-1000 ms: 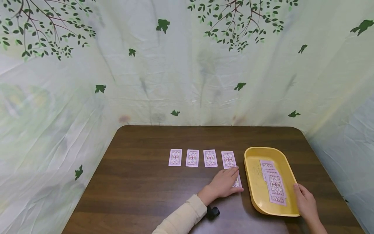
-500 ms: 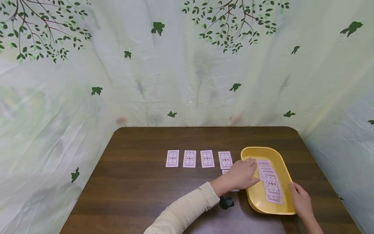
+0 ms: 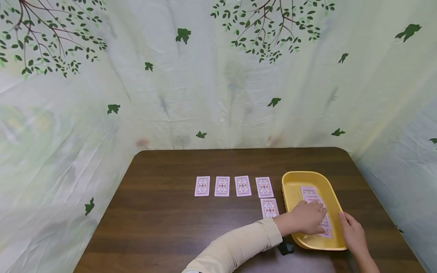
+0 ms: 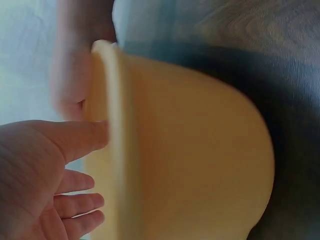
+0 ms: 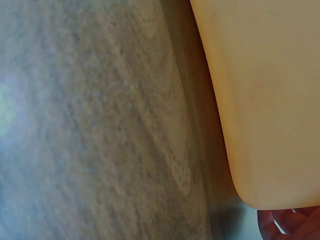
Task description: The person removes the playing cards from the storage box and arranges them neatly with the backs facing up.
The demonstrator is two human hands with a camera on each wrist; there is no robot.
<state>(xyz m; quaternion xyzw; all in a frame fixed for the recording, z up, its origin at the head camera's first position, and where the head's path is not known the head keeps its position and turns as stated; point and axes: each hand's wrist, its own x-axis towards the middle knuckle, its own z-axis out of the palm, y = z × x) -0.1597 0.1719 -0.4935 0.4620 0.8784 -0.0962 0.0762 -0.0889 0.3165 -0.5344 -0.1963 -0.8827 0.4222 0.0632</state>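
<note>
A yellow tray [image 3: 291, 185] sits at the right of the table, with several purple-backed playing cards [image 3: 308, 192] overlapping in it. My left hand [image 3: 308, 217] reaches over the tray's near-left rim, its fingers spread above or on those cards; contact cannot be told. In the left wrist view the left hand's [image 4: 55, 175] thumb and fingers show beside the rim, with no card visible between them. My right hand [image 3: 353, 233] grips the tray's right rim. On the table several cards [image 3: 222, 186] lie face down in a row, and another card [image 3: 269, 207] lies below the rightmost one.
A brown wooden table [image 3: 164, 220] carries everything. Behind it hangs a pale cloth [image 3: 211, 87] printed with leaves and branches. A black wrist device [image 3: 285, 248] hangs beneath the left forearm. The tray's outer wall [image 5: 270, 100] fills much of the right wrist view.
My left hand has moved right, from the card below the row's right end, across the tray's rim to over the cards inside. That lower card is now uncovered. The right hand stays on the rim.
</note>
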